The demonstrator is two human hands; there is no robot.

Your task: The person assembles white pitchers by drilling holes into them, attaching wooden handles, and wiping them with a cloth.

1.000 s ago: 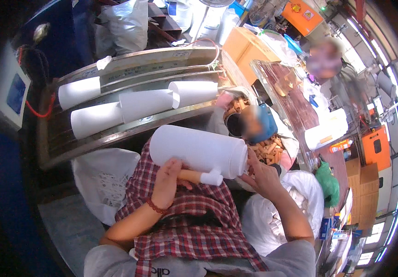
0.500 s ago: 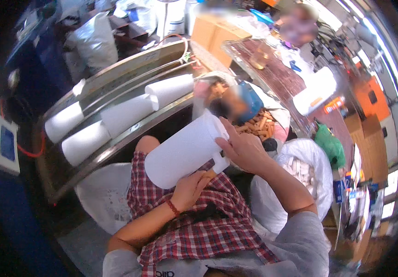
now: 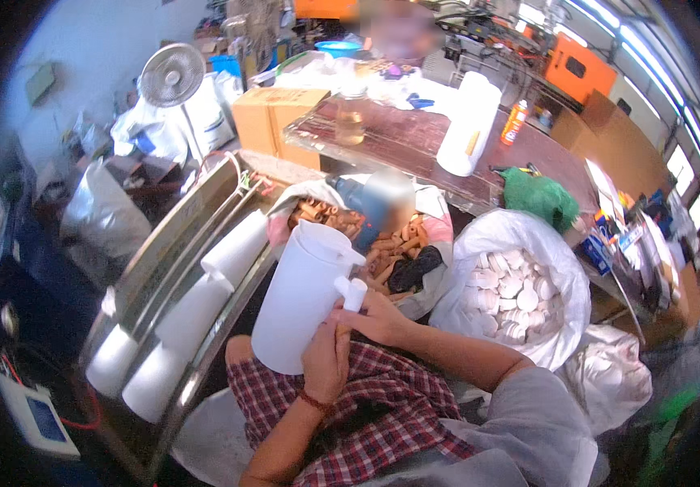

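Observation:
A translucent white plastic pitcher [image 3: 297, 296] stands tilted over my lap, its spout end up and its handle side toward the right. Its white handle [image 3: 353, 294] sticks out in a short stub. My right hand [image 3: 378, 316] is closed about the lower end of that handle. Pressed up against it from below, my left hand [image 3: 326, 361] has its fingers wrapped round a tan tube-shaped grip, mostly hidden between the two hands. The pitcher's lower side rests close to my left hand.
Several white pitchers [image 3: 179, 312] lie in a long trough on the left. Ahead is a sack of tan tubes [image 3: 391, 252]; right of it, a sack of white discs [image 3: 512, 292]. A dark red table [image 3: 407, 130] holds another pitcher [image 3: 468, 126]. A fan [image 3: 173, 75] stands behind.
My view has swung to the right. My right hand has come down from the top of the handle to its lower end, meeting my left hand. The pitcher now stands more upright.

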